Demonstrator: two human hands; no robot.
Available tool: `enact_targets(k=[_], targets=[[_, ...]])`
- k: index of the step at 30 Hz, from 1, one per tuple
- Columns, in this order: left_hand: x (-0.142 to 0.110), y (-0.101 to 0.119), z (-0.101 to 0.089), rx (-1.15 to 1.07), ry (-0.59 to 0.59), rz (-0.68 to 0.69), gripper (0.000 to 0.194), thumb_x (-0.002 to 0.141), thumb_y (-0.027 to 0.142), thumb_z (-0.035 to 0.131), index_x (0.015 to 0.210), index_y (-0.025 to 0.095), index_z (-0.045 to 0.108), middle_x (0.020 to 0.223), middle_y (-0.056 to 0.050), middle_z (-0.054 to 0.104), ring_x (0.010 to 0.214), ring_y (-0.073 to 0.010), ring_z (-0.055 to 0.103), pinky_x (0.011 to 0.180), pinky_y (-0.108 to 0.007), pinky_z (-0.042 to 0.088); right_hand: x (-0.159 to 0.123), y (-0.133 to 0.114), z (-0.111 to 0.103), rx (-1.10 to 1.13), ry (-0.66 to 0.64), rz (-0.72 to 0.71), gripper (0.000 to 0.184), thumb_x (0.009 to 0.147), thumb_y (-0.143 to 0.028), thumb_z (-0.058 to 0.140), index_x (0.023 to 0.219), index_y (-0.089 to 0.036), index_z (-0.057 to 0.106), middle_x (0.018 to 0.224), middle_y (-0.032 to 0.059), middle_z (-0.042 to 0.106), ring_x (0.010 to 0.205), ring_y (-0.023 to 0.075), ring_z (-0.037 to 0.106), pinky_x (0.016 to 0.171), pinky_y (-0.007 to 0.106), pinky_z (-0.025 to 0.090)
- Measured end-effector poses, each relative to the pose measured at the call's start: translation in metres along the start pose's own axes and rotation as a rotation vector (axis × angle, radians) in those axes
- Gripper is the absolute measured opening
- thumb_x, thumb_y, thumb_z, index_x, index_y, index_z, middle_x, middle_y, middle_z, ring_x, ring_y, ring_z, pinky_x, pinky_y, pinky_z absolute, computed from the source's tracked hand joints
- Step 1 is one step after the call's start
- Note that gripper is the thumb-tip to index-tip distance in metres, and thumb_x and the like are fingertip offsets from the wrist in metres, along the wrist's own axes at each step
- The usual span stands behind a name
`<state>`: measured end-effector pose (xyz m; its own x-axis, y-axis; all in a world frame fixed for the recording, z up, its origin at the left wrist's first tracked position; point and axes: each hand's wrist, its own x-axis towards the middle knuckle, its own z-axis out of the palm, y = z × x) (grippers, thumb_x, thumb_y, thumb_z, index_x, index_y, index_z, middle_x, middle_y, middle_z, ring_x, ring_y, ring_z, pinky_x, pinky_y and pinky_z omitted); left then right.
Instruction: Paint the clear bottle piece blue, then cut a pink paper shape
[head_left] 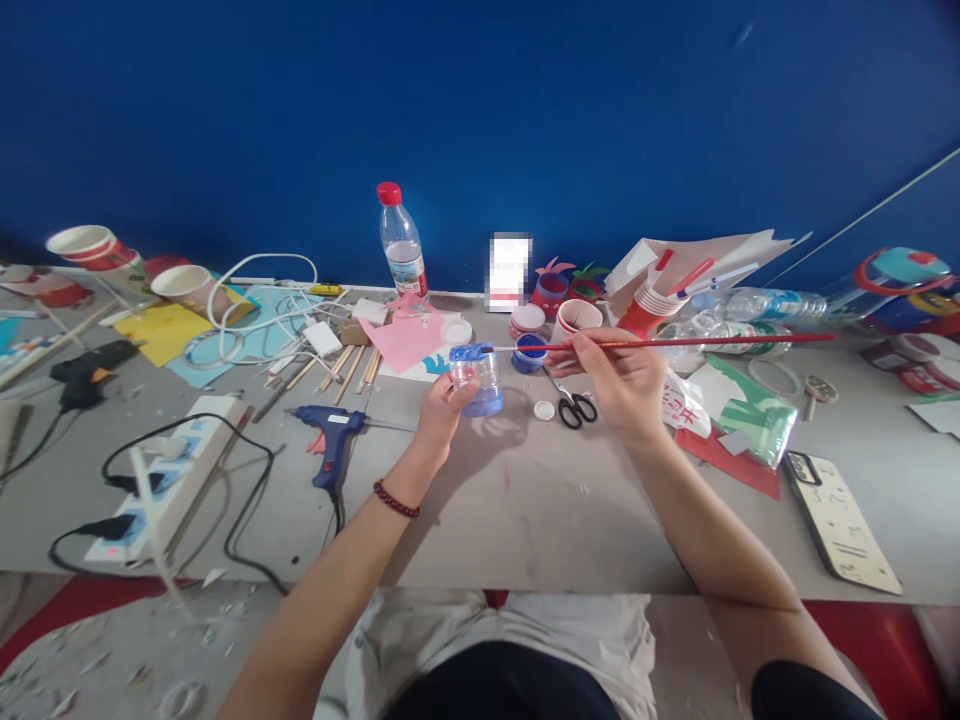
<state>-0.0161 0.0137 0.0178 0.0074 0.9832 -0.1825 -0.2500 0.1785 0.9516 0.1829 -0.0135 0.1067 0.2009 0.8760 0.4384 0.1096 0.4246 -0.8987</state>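
My left hand [444, 408] is closed around a clear plastic bottle piece [484, 378] with blue paint around its top and a bluish base. In my right hand [619, 380] a long red paintbrush [705, 342] is pinched, lying nearly level. Its tip touches the blue-painted top of the bottle piece. Just behind, a small open jar of blue paint [531, 350] stands on the table. A white cap [544, 410] and black-handled scissors [577, 408] lie between my hands, below the jar.
A blue glue gun [330, 435] and a white power strip [176, 475] with cords lie left. At the back stand a red-capped bottle [403, 245] and a paper cup [579, 317]. A phone [841, 520] lies near the right front edge [757, 598].
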Motion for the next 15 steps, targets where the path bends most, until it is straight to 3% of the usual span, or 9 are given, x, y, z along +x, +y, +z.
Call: enact_targets(k=[5, 11, 13, 15], targets=[[0.0, 0.002, 0.0, -0.023, -0.011, -0.006, 0.058, 0.057, 0.057, 0.08, 0.099, 0.018, 0.071, 0.1, -0.009, 0.073, 0.094, -0.0276, 0.068, 0.085, -0.043, 0.053, 0.002, 0.003, 0.0, -0.022, 0.0, -0.019, 0.029, 0.085, -0.048, 0.072, 0.084, -0.019, 0.069, 0.076, 0.0041, 0.077, 0.07, 0.0223, 0.077, 0.058, 0.034, 0.068], [0.002, -0.003, -0.002, 0.036, -0.02, 0.025, 0.052, 0.062, 0.054, 0.076, 0.099, 0.019, 0.068, 0.108, -0.011, 0.07, 0.106, -0.0301, 0.064, 0.09, -0.044, 0.051, 0.009, 0.002, -0.004, -0.046, 0.057, -0.063, 0.025, 0.085, -0.046, 0.073, 0.082, -0.022, 0.07, 0.069, 0.0019, 0.075, 0.066, 0.0221, 0.076, 0.055, 0.033, 0.067], [0.002, -0.003, -0.005, 0.2, 0.029, 0.161, 0.047, 0.063, 0.051, 0.077, 0.096, 0.021, 0.065, 0.111, -0.01, 0.068, 0.113, -0.0313, 0.06, 0.097, -0.047, 0.049, 0.011, -0.001, -0.006, -0.057, 0.08, -0.074, 0.025, 0.085, -0.047, 0.073, 0.082, -0.022, 0.07, 0.07, 0.0018, 0.075, 0.066, 0.0219, 0.076, 0.054, 0.033, 0.067], [0.002, -0.001, -0.008, 0.44, 0.127, 0.406, 0.044, 0.061, 0.045, 0.081, 0.093, 0.022, 0.062, 0.116, -0.011, 0.065, 0.12, -0.0324, 0.055, 0.106, -0.05, 0.042, 0.011, -0.001, -0.008, -0.067, 0.096, -0.104, 0.022, 0.086, -0.044, 0.072, 0.083, -0.022, 0.071, 0.073, 0.0018, 0.076, 0.067, 0.0216, 0.076, 0.054, 0.033, 0.066]])
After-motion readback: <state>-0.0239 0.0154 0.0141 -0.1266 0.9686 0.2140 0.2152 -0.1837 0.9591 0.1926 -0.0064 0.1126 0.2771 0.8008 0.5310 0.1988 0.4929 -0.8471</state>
